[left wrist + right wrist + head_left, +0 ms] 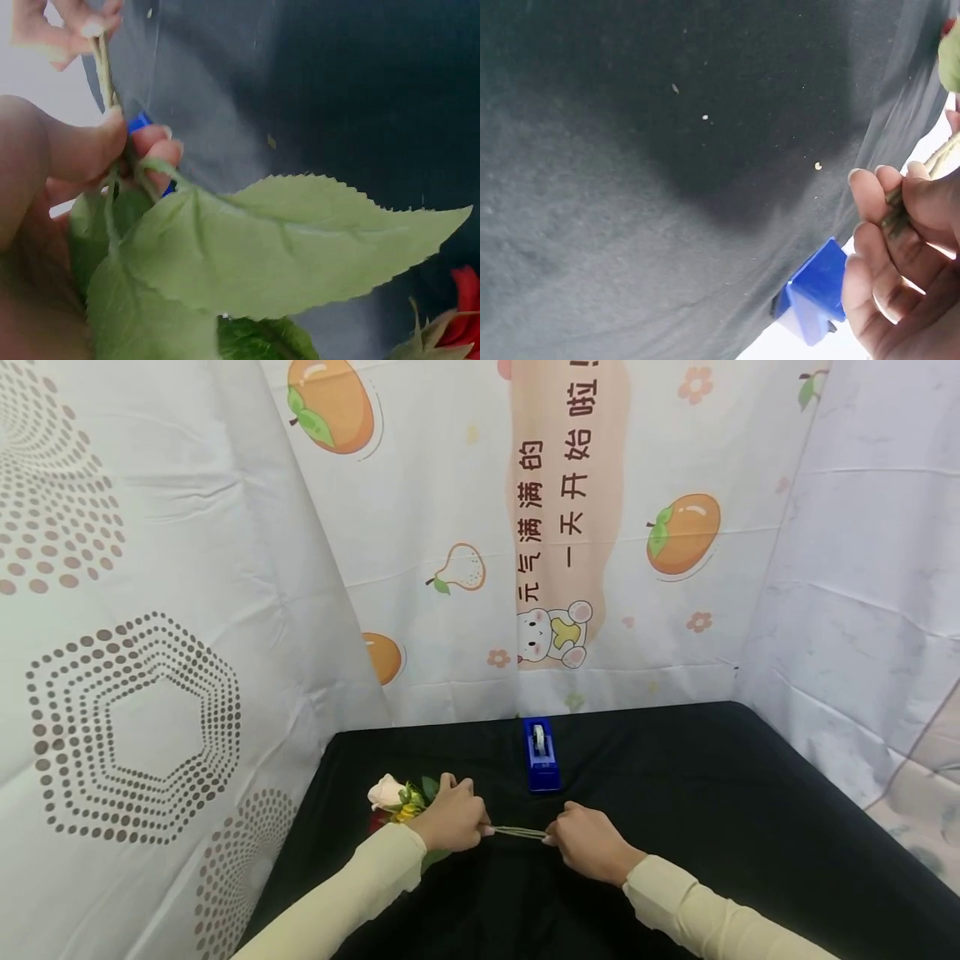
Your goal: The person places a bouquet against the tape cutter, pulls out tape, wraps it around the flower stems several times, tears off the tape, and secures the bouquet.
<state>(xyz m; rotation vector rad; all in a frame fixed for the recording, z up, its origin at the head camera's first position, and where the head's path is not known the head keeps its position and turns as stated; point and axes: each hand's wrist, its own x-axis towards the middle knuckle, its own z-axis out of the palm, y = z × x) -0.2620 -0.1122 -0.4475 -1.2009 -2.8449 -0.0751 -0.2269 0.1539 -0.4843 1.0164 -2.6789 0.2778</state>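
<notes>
A small bunch of flowers lies sideways in the head view, with a pale pink rose [386, 792], yellow blooms [407, 812] and a red flower [378, 820] at its left. My left hand [454, 816] grips the stems just below the leaves. Large green leaves [300, 232] spread out under that hand in the left wrist view, a red flower [466, 307] at the corner. My right hand [592, 842] pinches the stem ends between thumb and fingers. Between the two hands the bare stems [521, 832] run straight and level.
A blue tape dispenser [542, 755] with a roll in it stands behind the hands, near the back of the black-covered table [675, 760]. Small crumbs [817, 166] dot the cloth. Printed curtains [442, 635] hang at the back and both sides.
</notes>
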